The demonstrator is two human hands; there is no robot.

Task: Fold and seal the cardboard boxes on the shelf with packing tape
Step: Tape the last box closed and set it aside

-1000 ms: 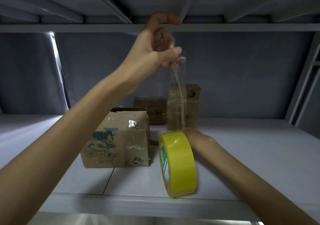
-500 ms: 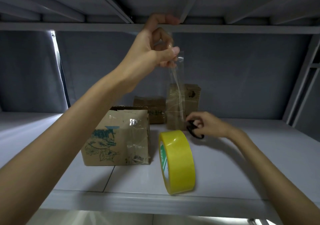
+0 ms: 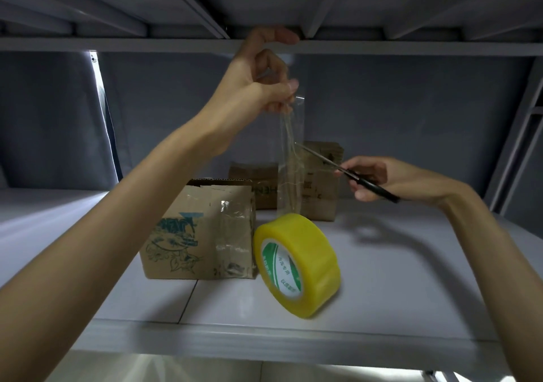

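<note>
A yellow tape roll point(image 3: 298, 264) stands on edge on the grey shelf point(image 3: 396, 279). From it a clear strip of tape point(image 3: 289, 161) runs straight up to my left hand point(image 3: 258, 87), which pinches its free end high under the upper shelf. My right hand point(image 3: 379, 180) grips black-handled scissors point(image 3: 346, 173), their blade tips touching the strip about halfway up. A taped cardboard box point(image 3: 199, 234) with a blue-green drawing sits just left of the roll.
Two more cardboard boxes stand behind: a low one point(image 3: 252, 184) and a taller one point(image 3: 321, 182) behind the tape strip. The upper shelf's beam point(image 3: 411, 48) runs close above my left hand. A shelf upright point(image 3: 517, 135) rises at the right.
My right hand lifted the scissors off the shelf and brought them up to the stretched tape. My left hand and the roll stayed where they were.
</note>
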